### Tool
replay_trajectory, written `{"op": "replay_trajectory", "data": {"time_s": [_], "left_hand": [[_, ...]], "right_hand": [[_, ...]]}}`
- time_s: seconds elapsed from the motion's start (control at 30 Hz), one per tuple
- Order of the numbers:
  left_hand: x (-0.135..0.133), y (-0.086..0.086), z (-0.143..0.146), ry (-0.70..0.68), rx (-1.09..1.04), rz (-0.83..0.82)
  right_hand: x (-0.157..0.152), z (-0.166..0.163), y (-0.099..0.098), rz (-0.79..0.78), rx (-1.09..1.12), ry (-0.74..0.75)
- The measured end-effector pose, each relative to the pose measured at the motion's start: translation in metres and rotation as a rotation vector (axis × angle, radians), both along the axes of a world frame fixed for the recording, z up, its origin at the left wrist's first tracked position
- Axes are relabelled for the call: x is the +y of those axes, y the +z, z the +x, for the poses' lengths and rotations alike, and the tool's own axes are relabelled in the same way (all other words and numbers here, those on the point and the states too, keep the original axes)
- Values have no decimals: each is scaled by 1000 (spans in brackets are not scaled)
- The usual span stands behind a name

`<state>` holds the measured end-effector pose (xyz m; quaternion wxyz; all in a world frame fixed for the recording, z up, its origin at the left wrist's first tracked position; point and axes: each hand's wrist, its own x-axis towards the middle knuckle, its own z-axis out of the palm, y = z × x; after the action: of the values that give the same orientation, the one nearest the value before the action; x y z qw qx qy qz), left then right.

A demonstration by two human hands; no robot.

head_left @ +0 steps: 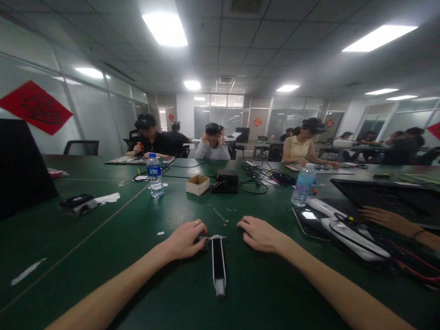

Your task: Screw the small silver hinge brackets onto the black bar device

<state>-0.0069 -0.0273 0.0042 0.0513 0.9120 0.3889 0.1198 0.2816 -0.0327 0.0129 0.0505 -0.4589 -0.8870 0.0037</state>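
My left hand (187, 239) rests on the green table, its thumb and fingers closed round a small dark metal part (205, 243). Part of that piece is hidden by the fingers. Just right of it lies a long, narrow device (218, 263) with a white frame, a black middle and a light grey end pointing towards me. A thin pin-like bit sticks out sideways at its far end. My right hand (259, 233) lies palm down with loosely bent fingers and holds nothing. Beyond and between both hands are tiny metal bits (226, 223).
Farther back stand a small open cardboard box (198, 185), a black box (225, 181) with cables, and water bottles (155, 176) (304, 185). To the right, a co-worker's hand (388, 220) is by a black panel (378, 197) and a white-and-black device (354, 233). People sit across the table.
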Motion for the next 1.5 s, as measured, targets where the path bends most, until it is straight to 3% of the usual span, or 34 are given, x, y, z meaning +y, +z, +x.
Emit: {"op": "replay_trajectory", "data": {"time_s": [0.27,0.77,1.33,1.5], "left_hand": [[4,-5,0,-58,32,27],[7,-21,2,-62,-48,75],[6,-19,2,-103,-80,49],[5,-17,3,-99,-71,56]], "right_hand": [[-10,-11,5,-72,36,14],[-9,-36,-26,-19,412,166],[-9,-37,-27,-99,518,163],[-7,-35,-25,14,452,141]]}}
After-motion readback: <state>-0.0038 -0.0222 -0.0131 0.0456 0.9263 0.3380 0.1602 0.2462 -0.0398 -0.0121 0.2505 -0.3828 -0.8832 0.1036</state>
